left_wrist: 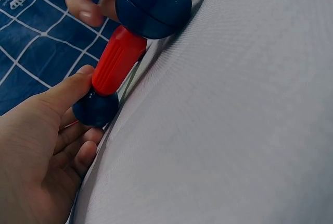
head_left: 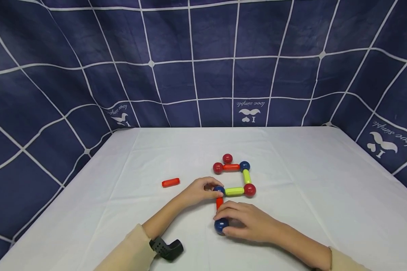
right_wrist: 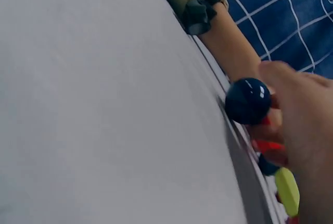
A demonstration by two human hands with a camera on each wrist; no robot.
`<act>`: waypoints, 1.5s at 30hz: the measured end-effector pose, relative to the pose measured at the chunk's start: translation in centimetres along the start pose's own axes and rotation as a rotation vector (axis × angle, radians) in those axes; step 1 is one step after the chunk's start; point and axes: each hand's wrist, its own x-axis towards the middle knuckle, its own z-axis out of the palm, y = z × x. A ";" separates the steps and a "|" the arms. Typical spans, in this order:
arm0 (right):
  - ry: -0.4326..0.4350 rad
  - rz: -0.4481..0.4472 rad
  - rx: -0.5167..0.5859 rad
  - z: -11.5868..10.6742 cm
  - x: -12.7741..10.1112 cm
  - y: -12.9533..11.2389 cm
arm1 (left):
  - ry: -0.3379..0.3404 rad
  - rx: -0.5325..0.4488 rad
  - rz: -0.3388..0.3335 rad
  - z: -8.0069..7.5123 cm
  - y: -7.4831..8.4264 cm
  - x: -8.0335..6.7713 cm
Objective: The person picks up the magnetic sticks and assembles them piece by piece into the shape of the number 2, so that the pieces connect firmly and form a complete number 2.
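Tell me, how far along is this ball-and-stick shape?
Joined already: three sticks and four balls, with a loose red ball beside. In hand: left hand pinches the corner blue ball, right hand holds another blue ball on a red stick. A spare red stick lies unused.

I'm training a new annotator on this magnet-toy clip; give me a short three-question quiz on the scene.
1. True or false: the left hand pinches a blue ball at the corner of the chain.
2. Which piece lies alone, apart from the chain? A) a red rod B) a yellow ball C) a green rod
3. Fill in: the right hand grips a blue ____ at the near end of the short red rod.

Key: 1 true. 2 A, the loose red rod on the white table, left of the hands. 3 ball, the near blue ball.
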 end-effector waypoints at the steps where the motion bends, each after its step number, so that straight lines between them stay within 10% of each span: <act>1: 0.027 0.016 0.010 -0.3 0.0 0.2 | 0.001 -0.002 -0.006 0.0 0.0 0.0; 9: 0.276 0.192 -0.016 -3.0 -0.5 3.2 | 0.010 0.006 -0.038 0.4 0.1 0.1; 18: 0.098 0.486 0.018 -5.0 -1.4 6.0 | 0.014 0.011 -0.034 0.3 0.1 0.2; 31: 0.053 0.510 0.215 -4.2 -1.9 7.0 | -0.020 0.056 -0.064 -0.3 0.8 -0.1; 39: 0.051 0.515 0.208 -4.2 -1.9 7.0 | 0.131 0.223 -0.014 -5.3 1.2 -1.2; 45: 0.051 0.520 0.210 -4.2 -1.9 7.0 | 0.150 0.332 -0.122 -9.7 -0.8 -2.9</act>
